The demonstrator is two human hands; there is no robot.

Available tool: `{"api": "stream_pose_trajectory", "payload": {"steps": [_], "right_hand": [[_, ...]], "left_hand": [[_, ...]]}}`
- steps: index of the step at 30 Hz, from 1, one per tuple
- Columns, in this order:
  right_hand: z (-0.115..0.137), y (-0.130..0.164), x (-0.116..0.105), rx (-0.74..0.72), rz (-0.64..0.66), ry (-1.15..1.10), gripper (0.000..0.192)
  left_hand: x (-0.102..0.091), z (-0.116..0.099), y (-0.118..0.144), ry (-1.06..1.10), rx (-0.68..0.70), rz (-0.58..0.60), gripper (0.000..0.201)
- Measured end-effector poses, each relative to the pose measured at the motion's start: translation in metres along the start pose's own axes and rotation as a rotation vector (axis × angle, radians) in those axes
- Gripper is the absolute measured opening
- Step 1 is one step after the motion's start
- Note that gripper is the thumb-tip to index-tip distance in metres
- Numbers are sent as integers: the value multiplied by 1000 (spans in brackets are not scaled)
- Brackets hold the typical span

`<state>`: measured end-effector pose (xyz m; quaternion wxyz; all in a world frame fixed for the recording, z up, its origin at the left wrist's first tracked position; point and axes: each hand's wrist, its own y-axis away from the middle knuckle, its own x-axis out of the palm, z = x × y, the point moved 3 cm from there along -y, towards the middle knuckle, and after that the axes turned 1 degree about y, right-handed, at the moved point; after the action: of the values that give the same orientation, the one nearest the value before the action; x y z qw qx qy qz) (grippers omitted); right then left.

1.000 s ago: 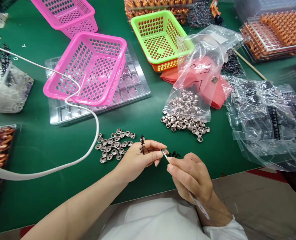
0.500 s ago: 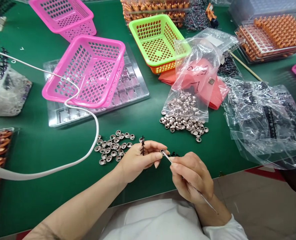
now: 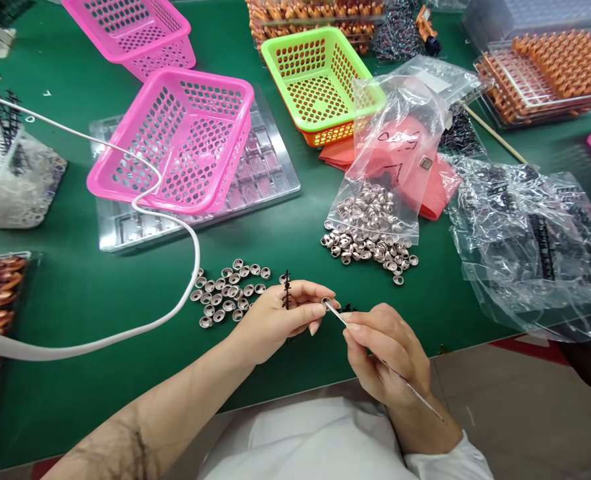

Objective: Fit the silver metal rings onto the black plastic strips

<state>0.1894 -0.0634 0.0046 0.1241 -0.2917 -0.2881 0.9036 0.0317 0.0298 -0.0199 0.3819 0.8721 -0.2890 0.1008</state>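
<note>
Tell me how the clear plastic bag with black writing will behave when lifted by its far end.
The bag will probably be floppy, since its thin film is creased. The small, round silvery metal cups seen through its near end may slide out or scatter, as others lie loose just beyond that edge.

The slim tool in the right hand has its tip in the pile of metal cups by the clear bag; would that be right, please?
Not quite: the head view shows the slim tool in the right hand with its tip at the small metal cup pinched in the left hand, not in that pile.
</note>
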Motion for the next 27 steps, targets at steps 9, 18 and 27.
{"api": "stream_pose_trajectory", "payload": {"steps": [9, 18, 27], "right_hand": [[0, -2, 0, 3, 6, -1, 37], [-1, -5, 1, 64, 6, -52, 34], [-5, -5, 2, 189, -49, -96, 32]], "left_hand": [[-2, 2, 0, 24, 3, 23, 23], [-1, 2, -1, 14, 11, 7, 28], [-3, 5, -1, -30, 22, -6, 31]]}}
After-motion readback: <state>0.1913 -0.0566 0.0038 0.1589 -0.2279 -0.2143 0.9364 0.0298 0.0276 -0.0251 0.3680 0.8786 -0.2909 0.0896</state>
